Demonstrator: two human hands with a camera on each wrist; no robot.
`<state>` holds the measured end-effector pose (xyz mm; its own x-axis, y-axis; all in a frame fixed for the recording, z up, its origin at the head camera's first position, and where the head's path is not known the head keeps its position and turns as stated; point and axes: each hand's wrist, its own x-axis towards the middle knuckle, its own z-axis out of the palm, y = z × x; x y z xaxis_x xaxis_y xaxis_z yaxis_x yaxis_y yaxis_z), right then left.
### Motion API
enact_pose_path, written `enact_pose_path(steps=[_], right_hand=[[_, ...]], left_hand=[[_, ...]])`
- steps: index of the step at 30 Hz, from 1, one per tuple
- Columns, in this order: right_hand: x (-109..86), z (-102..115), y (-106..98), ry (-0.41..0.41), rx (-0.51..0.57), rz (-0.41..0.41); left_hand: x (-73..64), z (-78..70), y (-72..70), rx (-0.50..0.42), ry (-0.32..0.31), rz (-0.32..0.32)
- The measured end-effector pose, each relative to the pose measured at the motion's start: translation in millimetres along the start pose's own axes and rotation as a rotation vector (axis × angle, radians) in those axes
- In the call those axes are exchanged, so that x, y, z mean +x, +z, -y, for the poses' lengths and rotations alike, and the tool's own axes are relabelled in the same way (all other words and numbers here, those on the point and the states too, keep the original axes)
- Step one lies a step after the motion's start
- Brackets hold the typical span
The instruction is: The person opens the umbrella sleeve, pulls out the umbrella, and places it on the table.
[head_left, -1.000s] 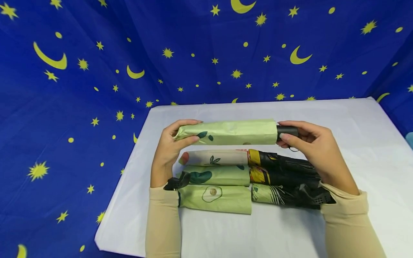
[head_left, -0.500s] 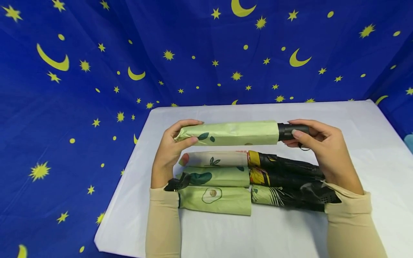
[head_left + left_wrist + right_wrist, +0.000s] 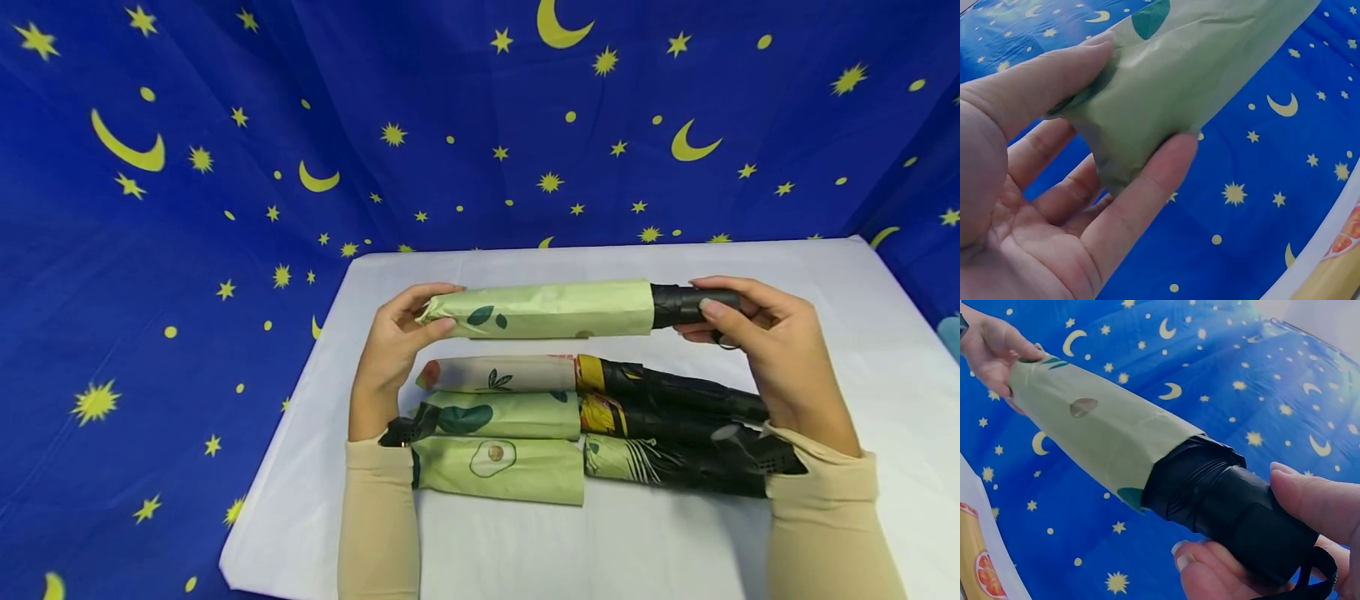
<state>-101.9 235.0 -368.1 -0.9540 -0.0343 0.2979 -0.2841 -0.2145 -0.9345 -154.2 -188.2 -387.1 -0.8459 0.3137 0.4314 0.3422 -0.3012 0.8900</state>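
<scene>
"White counter [image 3: 517, 554] nearest us. What's lying on it?"

"Three patterned covers [image 3: 540, 472] side by side, with three dark folded umbrellas [image 3: 667, 417] off their right ends. I can't tell whether they join."

"And past those?"

"A black umbrella [image 3: 666, 306], held above the counter, its end sticking out of a pale green cover [image 3: 558, 308]. The left hand [image 3: 393, 346] pinches the cover's crumpled end; the right hand [image 3: 787, 346] grips the handle [image 3: 1272, 534] between thumb and fingers."

"What might go wrong?"

"A crooked pull could snag the cloth on the folds, I'd guess. A weak left pinch could let the cover slip."

"Any writing?"

"Red marks [image 3: 561, 358] on one cover, too small to read. Behind, the blue curtain [image 3: 450, 92] shows only moons, stars and dots."
</scene>
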Motion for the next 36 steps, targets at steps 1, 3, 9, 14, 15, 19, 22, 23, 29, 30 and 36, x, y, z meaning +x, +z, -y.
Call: enact_pose_path(steps=[1,3,9,14,15,19,22,23,29,30,36], right_hand=[[0.2,0,-1,-0.001,-0.001,-0.004],[0.4,0,-3,-0.002,-0.001,-0.01],[0.4,-2,-7,0.002,0.002,-0.011],[-0.1,-3,-9,0.007,-0.001,-0.007],[-0.2,-3,-10,0.007,0.003,-0.005],[0.1,-2,-12,0.004,0.006,-0.003],[1.5,-1,-14,-0.002,0.008,-0.004],[1.5,-1,-14,0.0,0.007,-0.008],[1.2,-2,-19,0.001,0.029,-0.023],[1.1,-3,-20,-0.003,0.032,-0.025],[2.0,-3,-24,-0.01,0.032,-0.037]], left_hand=[[-0.2,0.0,-0.3,-0.002,0.001,-0.007],[-0.6,0.2,-1.0,-0.001,0.005,-0.017],[-1.1,1.1,-3.6,0.01,0.015,-0.016],[-1.6,1.6,-5.4,0.023,0.014,0.001],[-2.0,1.8,-6.3,0.021,0.012,0.002],[-3.4,1.7,-8.7,0.016,0.015,-0.004],[-2.9,2.5,-9.0,0.011,0.018,-0.004],[-2.7,3.0,-8.6,0.007,0.016,-0.004],[-3.6,4.8,-8.9,0.013,-0.006,-0.024],[-4.0,4.8,-9.5,0.013,-0.011,-0.03],[-4.3,3.6,-10.7,0.023,-0.007,-0.043]])
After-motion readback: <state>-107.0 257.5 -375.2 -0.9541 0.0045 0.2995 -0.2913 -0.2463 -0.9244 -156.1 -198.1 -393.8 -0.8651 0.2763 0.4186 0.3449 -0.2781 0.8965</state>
